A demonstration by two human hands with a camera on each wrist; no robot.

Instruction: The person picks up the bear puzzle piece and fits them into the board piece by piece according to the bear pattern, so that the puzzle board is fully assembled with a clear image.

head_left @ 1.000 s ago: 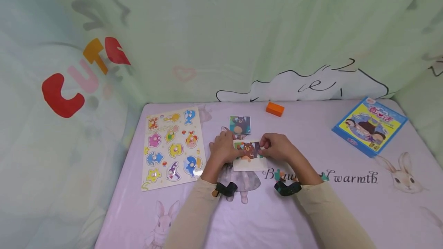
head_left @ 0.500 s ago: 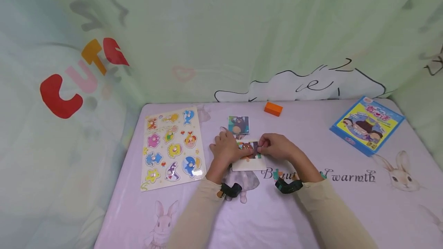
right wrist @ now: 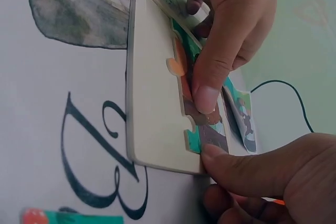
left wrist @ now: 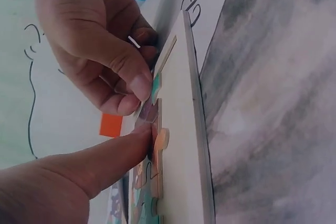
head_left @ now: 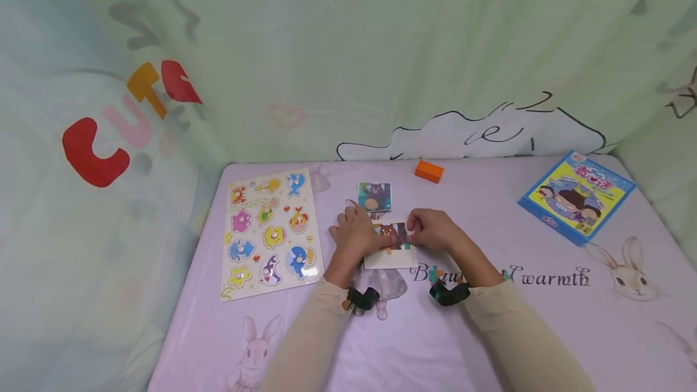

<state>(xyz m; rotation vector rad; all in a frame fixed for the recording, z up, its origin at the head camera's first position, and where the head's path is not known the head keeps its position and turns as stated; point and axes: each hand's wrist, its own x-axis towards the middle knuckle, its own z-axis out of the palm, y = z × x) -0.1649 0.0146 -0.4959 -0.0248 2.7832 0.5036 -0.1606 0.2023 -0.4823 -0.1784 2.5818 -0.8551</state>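
Head view: puzzle board [head_left: 389, 261] is flanked, long axis crosswise, by left hand [head_left: 355, 233] and right hand [head_left: 434, 230], both touching; left thumb is set farther right than one second ago. Left wrist: bear pieces [left wrist: 147, 176] are pressed by it. Right wrist: board's right edge is pinched by right hand.

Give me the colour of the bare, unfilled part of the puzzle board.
The puzzle board is plain cream there, best seen in the right wrist view.
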